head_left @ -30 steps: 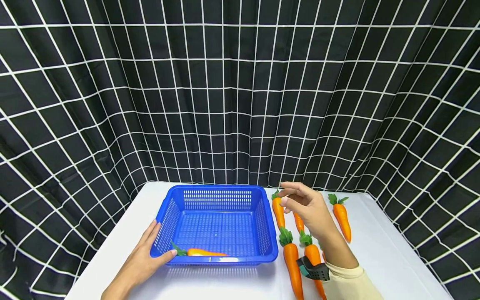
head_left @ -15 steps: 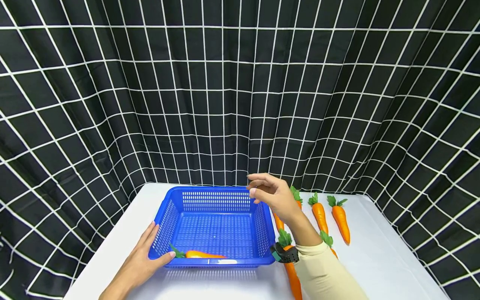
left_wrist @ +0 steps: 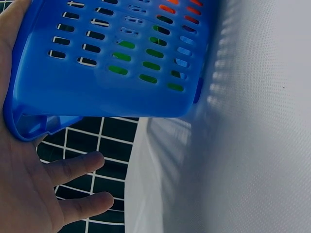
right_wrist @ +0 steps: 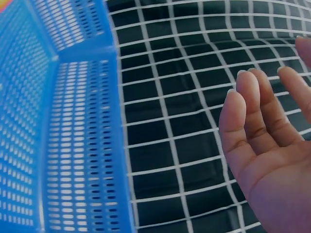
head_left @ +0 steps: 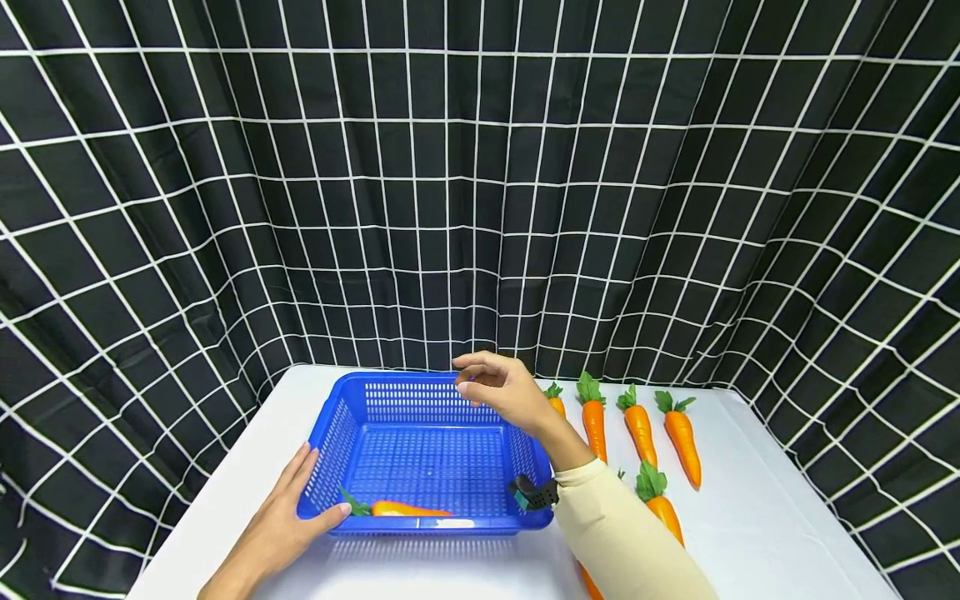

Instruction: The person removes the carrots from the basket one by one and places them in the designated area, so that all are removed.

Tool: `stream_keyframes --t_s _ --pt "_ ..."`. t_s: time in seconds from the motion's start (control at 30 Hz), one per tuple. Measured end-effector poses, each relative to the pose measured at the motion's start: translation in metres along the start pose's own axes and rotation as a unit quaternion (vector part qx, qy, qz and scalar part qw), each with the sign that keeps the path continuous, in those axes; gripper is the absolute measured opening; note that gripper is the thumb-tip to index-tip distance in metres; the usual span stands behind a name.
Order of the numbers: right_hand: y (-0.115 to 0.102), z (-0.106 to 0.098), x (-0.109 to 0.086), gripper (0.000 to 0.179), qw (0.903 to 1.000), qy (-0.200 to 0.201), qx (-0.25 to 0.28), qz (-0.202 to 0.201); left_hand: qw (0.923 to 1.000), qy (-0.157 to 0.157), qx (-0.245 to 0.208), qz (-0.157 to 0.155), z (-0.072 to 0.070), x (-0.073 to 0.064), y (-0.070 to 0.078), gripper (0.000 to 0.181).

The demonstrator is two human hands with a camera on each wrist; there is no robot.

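Note:
A blue plastic basket with slotted walls occupies the table's middle in the head view. Inside, along its near wall, lies an orange carrot with green leaves pointing left. My left hand rests on the basket's near left corner, thumb over the front rim and fingers along the left side. Two of its fingers stick out straight in the left wrist view. My right hand is above the basket's far right part, holding nothing, with fingers loosely bent. The right wrist view shows its bare palm beside the basket wall.
Right of the basket, several carrots lie on the white table, some partly hidden by the right forearm. A black curtain with white grid lines surrounds the table's back and sides. A black band circles the right wrist.
My right hand has moved left from over the carrots to above the basket, uncovering several carrots behind it. My left hand stays at the basket corner, and the carrot inside has not shifted.

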State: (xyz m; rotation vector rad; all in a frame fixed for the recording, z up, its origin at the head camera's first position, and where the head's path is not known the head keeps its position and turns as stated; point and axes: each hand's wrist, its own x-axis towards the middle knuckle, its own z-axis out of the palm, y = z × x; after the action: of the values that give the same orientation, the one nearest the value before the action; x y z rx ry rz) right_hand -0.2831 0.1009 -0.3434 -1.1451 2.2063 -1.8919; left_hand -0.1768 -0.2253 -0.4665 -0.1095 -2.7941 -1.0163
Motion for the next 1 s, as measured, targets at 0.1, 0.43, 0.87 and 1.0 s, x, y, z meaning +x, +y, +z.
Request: stream_keyframes --t_s 0.1,0.43,0.87,1.0 --pt "0.003 0.004 0.004 0.032 0.9995 -0.02 -0.026 0.001 1.0 0.001 -0.001 0.0 0.0 0.0 0.0 0.1" --pt "0.057 0.018 0.022 0.035 0.9942 -0.084 -0.065 0.018 1.0 0.001 -0.002 -0.002 0.0 0.001 0.001 0.1" --pt "0.085 0.04 0.03 0.039 0.9827 -0.165 -0.069 0.047 1.0 0.002 0.005 -0.004 0.003 0.003 -0.001 0.1" --pt "0.09 0.047 0.032 0.04 0.9771 -0.19 -0.069 0.065 0.9999 -0.003 0.009 -0.009 0.003 0.003 0.0 0.101"
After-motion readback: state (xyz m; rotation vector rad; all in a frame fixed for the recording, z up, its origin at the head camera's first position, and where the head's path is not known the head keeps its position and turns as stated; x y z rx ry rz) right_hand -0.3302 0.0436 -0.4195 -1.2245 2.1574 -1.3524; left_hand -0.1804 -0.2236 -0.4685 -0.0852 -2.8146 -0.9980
